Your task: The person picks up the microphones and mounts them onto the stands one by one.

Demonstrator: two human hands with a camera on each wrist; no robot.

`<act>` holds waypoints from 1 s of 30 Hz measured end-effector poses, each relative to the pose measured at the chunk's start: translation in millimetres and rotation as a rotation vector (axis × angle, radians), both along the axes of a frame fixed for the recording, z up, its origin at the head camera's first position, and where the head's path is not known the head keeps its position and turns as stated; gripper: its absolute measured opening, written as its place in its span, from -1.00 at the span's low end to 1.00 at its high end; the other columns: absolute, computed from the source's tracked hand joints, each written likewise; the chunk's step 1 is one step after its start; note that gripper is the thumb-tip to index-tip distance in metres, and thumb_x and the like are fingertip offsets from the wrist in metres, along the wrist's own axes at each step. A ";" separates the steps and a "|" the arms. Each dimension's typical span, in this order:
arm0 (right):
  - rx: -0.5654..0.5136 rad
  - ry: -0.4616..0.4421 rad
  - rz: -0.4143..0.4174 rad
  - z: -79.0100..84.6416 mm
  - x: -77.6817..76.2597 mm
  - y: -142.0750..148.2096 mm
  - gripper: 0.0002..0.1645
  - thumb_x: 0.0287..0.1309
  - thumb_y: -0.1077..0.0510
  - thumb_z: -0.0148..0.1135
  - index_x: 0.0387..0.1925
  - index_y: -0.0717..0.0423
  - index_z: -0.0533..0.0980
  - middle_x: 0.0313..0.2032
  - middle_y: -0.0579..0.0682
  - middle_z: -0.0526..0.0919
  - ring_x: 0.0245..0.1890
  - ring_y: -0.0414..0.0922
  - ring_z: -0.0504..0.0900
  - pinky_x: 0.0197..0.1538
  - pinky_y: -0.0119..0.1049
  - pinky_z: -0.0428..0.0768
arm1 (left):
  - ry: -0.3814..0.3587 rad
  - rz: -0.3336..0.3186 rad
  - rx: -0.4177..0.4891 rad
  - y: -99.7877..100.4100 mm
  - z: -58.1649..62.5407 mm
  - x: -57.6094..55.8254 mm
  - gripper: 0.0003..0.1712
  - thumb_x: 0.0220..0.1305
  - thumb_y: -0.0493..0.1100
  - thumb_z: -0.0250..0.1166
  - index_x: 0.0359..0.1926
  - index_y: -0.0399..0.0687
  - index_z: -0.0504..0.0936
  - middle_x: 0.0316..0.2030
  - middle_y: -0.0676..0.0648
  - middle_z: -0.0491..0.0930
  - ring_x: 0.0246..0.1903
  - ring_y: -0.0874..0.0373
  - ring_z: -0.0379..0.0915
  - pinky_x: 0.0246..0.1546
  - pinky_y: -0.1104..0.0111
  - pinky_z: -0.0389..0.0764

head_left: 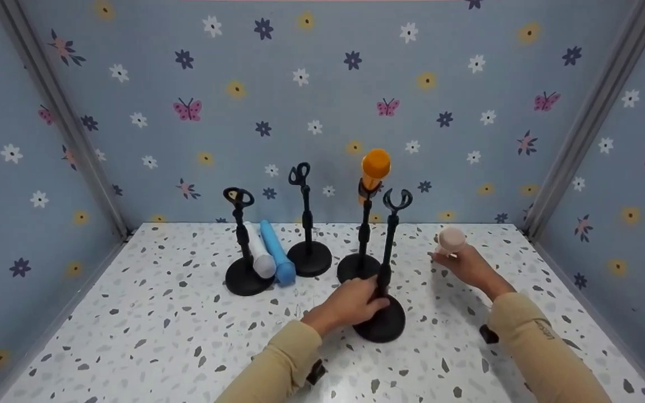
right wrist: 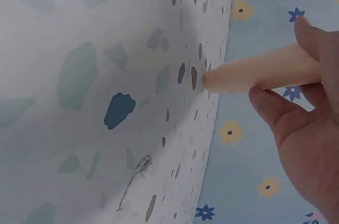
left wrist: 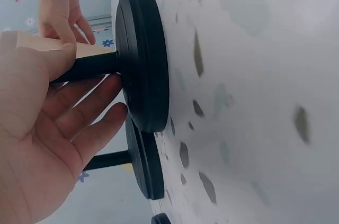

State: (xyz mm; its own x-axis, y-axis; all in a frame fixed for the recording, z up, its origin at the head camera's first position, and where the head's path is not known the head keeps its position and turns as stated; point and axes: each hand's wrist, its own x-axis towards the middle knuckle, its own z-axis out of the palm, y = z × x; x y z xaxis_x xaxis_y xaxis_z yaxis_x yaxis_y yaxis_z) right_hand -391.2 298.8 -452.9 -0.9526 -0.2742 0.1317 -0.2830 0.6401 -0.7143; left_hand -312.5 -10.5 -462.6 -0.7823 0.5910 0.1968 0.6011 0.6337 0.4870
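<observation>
My left hand (head_left: 350, 302) grips the lower pole of a black microphone stand (head_left: 381, 327), thumb on one side and fingers on the other. That stand's round base rests on the table, and its open clip (head_left: 398, 200) holds nothing. Off to the right, my right hand (head_left: 471, 268) holds a pale peach microphone (head_left: 451, 239) upright by its body. In the right wrist view, the narrow end of the peach microphone (right wrist: 233, 77) points down at the tabletop; whether it touches cannot be told. Behind the gripped stand, an orange microphone (head_left: 376, 164) sits in the clip of another stand (head_left: 364, 235).
Two more black stands, one at left (head_left: 242, 235) and one at the back (head_left: 308, 224), have bare clips. A white microphone (head_left: 261, 257) and a blue microphone (head_left: 277, 252) lie between them. Flower-patterned walls (head_left: 322, 84) enclose the speckled table (head_left: 160, 336).
</observation>
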 end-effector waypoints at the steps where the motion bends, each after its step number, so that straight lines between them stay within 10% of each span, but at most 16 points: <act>1: -0.005 -0.004 -0.002 0.7 0.8 -0.4 -0.37 0.44 0.10 0.23 0.39 0.27 0.31 0.35 0.33 0.37 0.41 0.30 0.27 0.36 0.29 0.27 | 0.005 -0.003 0.004 -3.4 0.3 1.9 -0.74 0.48 0.00 0.24 0.04 -0.01 0.55 -0.33 0.03 0.67 -0.31 0.17 0.63 -0.17 0.30 0.64; 30: 0.015 -0.070 0.235 33.5 32.9 -71.9 -0.37 0.42 -0.10 0.24 0.29 0.11 0.25 0.08 0.08 0.55 0.05 0.04 0.61 0.11 0.14 0.54 | -0.044 0.110 0.064 -55.3 -3.7 16.9 -0.78 0.44 0.00 0.29 -0.03 0.02 0.59 -0.30 0.06 0.66 -0.24 0.14 0.63 -0.12 0.21 0.63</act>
